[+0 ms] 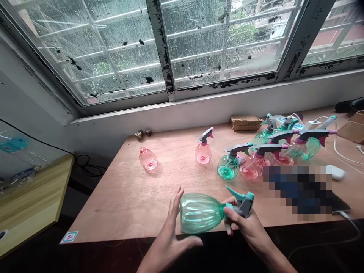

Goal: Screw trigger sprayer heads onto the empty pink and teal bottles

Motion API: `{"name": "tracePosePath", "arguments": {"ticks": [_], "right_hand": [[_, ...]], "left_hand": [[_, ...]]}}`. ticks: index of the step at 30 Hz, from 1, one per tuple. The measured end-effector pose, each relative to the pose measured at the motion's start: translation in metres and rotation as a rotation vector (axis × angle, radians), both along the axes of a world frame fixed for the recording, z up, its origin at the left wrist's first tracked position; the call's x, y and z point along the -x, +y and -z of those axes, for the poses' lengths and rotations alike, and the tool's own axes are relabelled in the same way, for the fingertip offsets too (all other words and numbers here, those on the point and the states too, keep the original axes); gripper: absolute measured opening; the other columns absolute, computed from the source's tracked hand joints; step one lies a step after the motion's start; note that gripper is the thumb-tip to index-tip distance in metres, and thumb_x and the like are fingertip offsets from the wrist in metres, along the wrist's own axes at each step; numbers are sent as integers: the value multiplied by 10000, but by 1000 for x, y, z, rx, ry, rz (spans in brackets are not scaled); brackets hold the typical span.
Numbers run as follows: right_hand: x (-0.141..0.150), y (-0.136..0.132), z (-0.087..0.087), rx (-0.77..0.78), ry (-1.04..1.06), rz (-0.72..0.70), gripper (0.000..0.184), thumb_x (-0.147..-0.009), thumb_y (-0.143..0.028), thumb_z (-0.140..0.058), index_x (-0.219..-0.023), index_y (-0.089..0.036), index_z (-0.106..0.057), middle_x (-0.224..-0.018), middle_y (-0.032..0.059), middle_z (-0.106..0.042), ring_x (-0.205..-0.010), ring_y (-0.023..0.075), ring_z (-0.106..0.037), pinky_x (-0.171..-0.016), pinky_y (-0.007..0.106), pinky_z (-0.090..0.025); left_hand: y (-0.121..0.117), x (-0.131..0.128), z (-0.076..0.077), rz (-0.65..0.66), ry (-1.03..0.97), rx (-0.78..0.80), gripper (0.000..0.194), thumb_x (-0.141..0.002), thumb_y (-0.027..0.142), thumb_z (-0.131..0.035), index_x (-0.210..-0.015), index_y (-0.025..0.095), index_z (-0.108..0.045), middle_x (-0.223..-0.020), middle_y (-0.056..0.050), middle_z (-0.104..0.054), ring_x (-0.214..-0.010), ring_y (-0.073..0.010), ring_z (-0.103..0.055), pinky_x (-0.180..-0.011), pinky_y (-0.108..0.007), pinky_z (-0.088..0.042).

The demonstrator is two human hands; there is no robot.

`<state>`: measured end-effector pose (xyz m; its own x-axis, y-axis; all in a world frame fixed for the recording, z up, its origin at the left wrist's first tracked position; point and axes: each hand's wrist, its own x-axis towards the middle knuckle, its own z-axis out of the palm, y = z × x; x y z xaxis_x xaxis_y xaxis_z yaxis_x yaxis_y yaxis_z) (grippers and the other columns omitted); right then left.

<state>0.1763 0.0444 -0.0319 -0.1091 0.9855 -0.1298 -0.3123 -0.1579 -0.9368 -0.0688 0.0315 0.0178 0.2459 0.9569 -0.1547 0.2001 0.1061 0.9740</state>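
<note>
A clear green spray bottle [200, 213] lies sideways in the air just over the table's front edge, its base to the left. The fingers of my right hand [240, 220] are closed around its neck, just below the grey and teal trigger head [244, 203]. At the base end, my left hand [172, 227] is open, thumb and fingers spread apart; whether the fingertips touch the bottle I cannot tell. Beyond it stand a pink spray bottle [203, 152] with its head on and, farther left, a pink bottle [148, 159] without a head.
Several green and pink spray bottles [253, 167] cluster at the right on the wooden table [113, 204]. Behind them are a cardboard box [246, 123] and white cables. A white mouse [335, 172] lies beside a blurred-out patch. Two small brown items [139, 135] sit at the back left.
</note>
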Motion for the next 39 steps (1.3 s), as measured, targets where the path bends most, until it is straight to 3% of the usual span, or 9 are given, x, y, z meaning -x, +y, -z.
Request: {"name": "tracePosePath", "arguments": {"ticks": [7, 13, 16, 20, 23, 28, 32, 36, 39], "right_hand": [[-4, -5, 2, -31, -93, -7, 382, -797, -460, -808, -1007, -178, -659, -561, -23, -640, -501, 169, -598, -559, 318, -468], [3, -2, 12, 38, 102, -40, 365, -807, -512, -776, -912, -200, -617, -570, -34, -626, -414, 129, -559, -442, 253, -428], [11, -1, 18, 68, 175, 32, 365, -815, -521, -762, -898, -211, -589, -586, -41, -611, -406, 112, -531, -397, 220, -391], [12, -8, 20, -92, -45, 55, 322, -798, -438, -801, -956, -206, -643, -578, -45, -608, -474, 134, -568, -489, 261, -455], [9, -9, 15, -144, -150, -22, 319, -739, -408, -850, -898, -190, -680, -615, -33, -622, -521, 134, -571, -516, 261, -454], [13, -2, 8, 114, 135, -68, 404, -788, -518, -781, -908, -198, -565, -565, -36, -638, -422, 134, -584, -458, 251, -449], [17, -5, 12, 109, 178, -48, 370, -805, -478, -783, -930, -195, -582, -580, -35, -642, -422, 128, -585, -468, 252, -455], [8, -13, 13, -97, -116, 17, 315, -776, -414, -819, -959, -198, -681, -599, -23, -653, -515, 159, -611, -534, 290, -497], [0, -14, 9, -165, -276, -51, 257, -750, -377, -844, -861, -203, -692, -616, -19, -652, -523, 146, -576, -502, 270, -464]], "left_hand": [[11, -7, 12, -89, -120, 85, 801, -902, 601, -591, -1575, 288, -289, -1634, -100, -336, -1516, -368, -255, -1230, -554, -220], [5, 0, 3, 21, -97, -65, 919, -797, 324, -816, -1542, 446, -293, -1681, -8, -220, -1547, -326, -169, -1232, -504, -250], [6, 2, 7, 16, -95, -45, 1013, -744, 370, -859, -1551, 458, -253, -1682, -21, -213, -1544, -348, -166, -1233, -528, -230], [15, 2, 24, -22, -270, -9, 878, -799, 695, -653, -1543, 344, -349, -1660, -92, -271, -1485, -409, -306, -1189, -562, -311], [19, 5, 25, -17, -238, 45, 675, -901, 624, -568, -1485, 306, -451, -1604, -104, -388, -1433, -396, -404, -1153, -545, -375], [16, 6, 10, 39, -53, -187, 690, -723, 404, -857, -1355, 333, -591, -1602, -67, -390, -1486, -403, -300, -1186, -502, -332], [19, -6, 11, -61, -162, -305, 870, -675, 702, -762, -1432, 346, -521, -1640, -45, -325, -1520, -401, -213, -1225, -506, -251], [26, -16, 22, -147, -306, -54, 732, -902, 739, -427, -1466, 274, -480, -1589, -91, -418, -1495, -368, -296, -1212, -527, -265], [26, -16, 30, -103, -301, 134, 604, -955, 636, -450, -1412, 249, -524, -1514, -127, -509, -1421, -371, -423, -1173, -547, -325]]}}
